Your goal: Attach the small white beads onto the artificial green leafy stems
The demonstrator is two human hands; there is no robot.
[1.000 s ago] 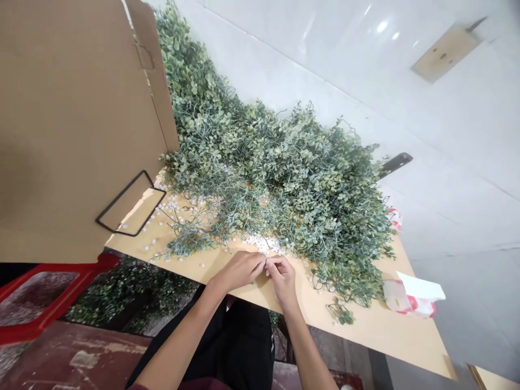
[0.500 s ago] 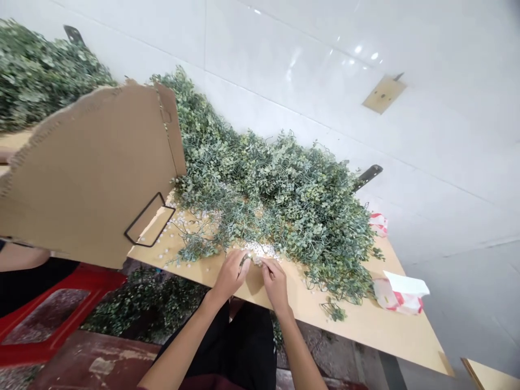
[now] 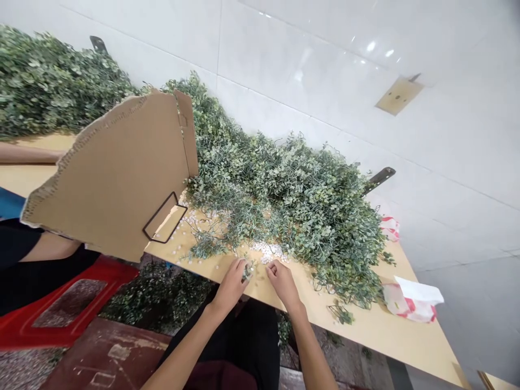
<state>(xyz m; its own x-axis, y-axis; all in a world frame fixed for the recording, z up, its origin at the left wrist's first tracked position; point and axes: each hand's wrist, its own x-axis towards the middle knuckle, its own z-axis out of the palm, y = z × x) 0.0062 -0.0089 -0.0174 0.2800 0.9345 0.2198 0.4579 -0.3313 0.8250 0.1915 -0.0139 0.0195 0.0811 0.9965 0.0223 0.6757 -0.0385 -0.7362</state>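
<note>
The left hand's fingers (image 3: 239, 266) pinch a small green leafy plastic sprig (image 3: 247, 271); the right hand's fingers (image 3: 274, 267) close together beside small white round pieces (image 3: 270, 252) on the pale wooden table (image 3: 400, 338).

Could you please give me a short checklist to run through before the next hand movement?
1. Left hand holding a green sprig: ok.
2. Right hand holding a piece: cannot tell; its fingertips are closed and hide any.
3. White pieces near both hands: ok.
4. White pieces all in one pile: not ok, some lie scattered near the black wire frame.
5. Cardboard panel apart from both hands: ok.
</note>
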